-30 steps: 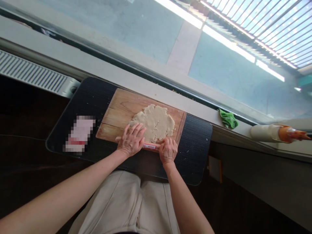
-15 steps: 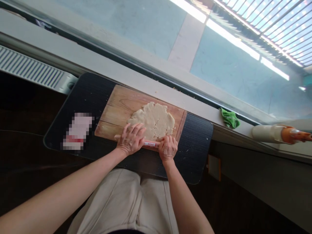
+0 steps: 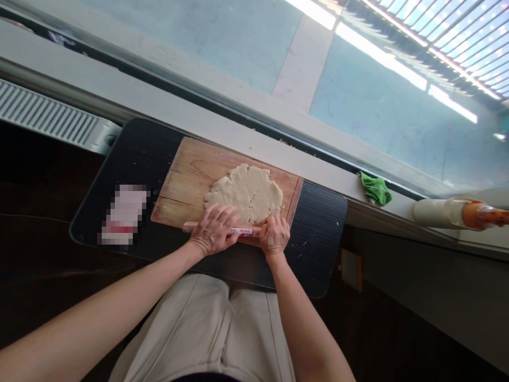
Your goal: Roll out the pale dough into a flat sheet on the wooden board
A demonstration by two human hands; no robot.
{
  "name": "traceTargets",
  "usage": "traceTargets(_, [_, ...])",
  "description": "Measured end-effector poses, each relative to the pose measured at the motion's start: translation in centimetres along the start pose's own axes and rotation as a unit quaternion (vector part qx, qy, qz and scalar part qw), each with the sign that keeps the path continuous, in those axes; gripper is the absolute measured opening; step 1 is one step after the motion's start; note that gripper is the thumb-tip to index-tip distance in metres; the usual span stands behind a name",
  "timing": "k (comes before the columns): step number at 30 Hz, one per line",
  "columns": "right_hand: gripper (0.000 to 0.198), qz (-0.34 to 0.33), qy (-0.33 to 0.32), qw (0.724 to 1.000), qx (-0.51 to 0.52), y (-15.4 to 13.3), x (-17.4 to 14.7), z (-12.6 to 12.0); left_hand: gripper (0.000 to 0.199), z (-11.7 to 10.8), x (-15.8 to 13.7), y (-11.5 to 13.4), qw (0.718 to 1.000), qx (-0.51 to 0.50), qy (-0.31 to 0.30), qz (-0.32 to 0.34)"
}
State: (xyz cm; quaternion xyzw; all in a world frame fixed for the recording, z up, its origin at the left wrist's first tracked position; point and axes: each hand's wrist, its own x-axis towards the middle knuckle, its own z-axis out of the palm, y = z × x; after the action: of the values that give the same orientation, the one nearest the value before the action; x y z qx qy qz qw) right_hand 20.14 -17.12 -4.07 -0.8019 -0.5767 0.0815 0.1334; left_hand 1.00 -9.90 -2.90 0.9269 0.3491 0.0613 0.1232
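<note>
A pale, flattened sheet of dough [image 3: 248,192] with ragged edges and a few cracks lies on a wooden cutting board [image 3: 175,183]. Along the dough's near edge runs a slim wooden rolling pin [image 3: 243,231] with a red and white label at its middle. My left hand [image 3: 213,228] is laid over the pin's left part, fingers curled across it. The pin's right end is under my right hand [image 3: 275,234], whose fingers bend over it and hide it. The pin's left tip sticks out past my left hand.
The board sits on a black table [image 3: 318,233] against a white windowsill [image 3: 191,119]. A blurred-out pinkish item [image 3: 124,215] lies at the table's left. On the sill are a green cloth [image 3: 375,189] and a pale bottle with an orange top [image 3: 441,213]. A radiator [image 3: 55,114] is at far left.
The rolling pin has turned slightly under my hands, and its label shows more fully. My hands stay near the dough's near edge. The view has shifted a little.
</note>
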Motion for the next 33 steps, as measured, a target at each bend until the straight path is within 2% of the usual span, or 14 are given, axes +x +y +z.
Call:
traceTargets(2, [0.015,0.004,-0.004,1.000,-0.003,0.0,0.4,0.1,0.040,0.1,0.0,-0.2,1.000,0.005,-0.019,0.012])
traceTargets(6, [0.020,0.035,0.001,0.999,0.006,-0.1,3.9,0.5,0.040,-0.4,2.3,-1.7,0.997,0.004,-0.066,0.032])
traceTargets(9, [0.021,0.078,0.020,0.996,0.021,-0.1,4.9,0.6,0.038,-0.9,2.8,-2.4,0.999,0.008,-0.030,-0.015])
traceTargets(15, [0.017,0.063,0.041,0.996,0.045,0.0,3.4,0.3,0.046,-0.9,1.5,-2.0,0.997,0.006,0.005,-0.083])
traceTargets(20, [0.017,0.085,0.046,0.994,0.043,-0.5,7.2,0.7,0.040,-1.0,4.2,-3.2,0.996,0.000,0.020,-0.092])
traceTargets(22, [0.018,0.103,0.038,0.991,0.071,-0.4,8.6,0.6,0.039,-1.1,5.0,-3.8,0.996,-0.004,0.021,-0.088])
traceTargets(25, [0.022,0.189,0.046,0.966,0.172,1.0,9.0,-0.2,0.042,-1.0,4.8,-4.4,0.998,-0.007,0.022,-0.062])
traceTargets(27, [0.025,0.255,0.068,0.936,0.233,2.4,7.9,-1.0,0.049,-0.8,4.1,-4.6,1.000,-0.015,0.013,-0.023])
traceTargets(29, [0.025,0.287,0.065,0.917,0.268,3.8,6.2,-1.6,0.056,-0.6,3.2,-4.7,0.999,-0.028,-0.010,0.033])
traceTargets(33, [0.025,0.284,-0.044,0.910,0.299,4.5,3.9,-2.1,0.066,-0.9,2.3,-4.6,0.988,-0.041,-0.081,0.125])
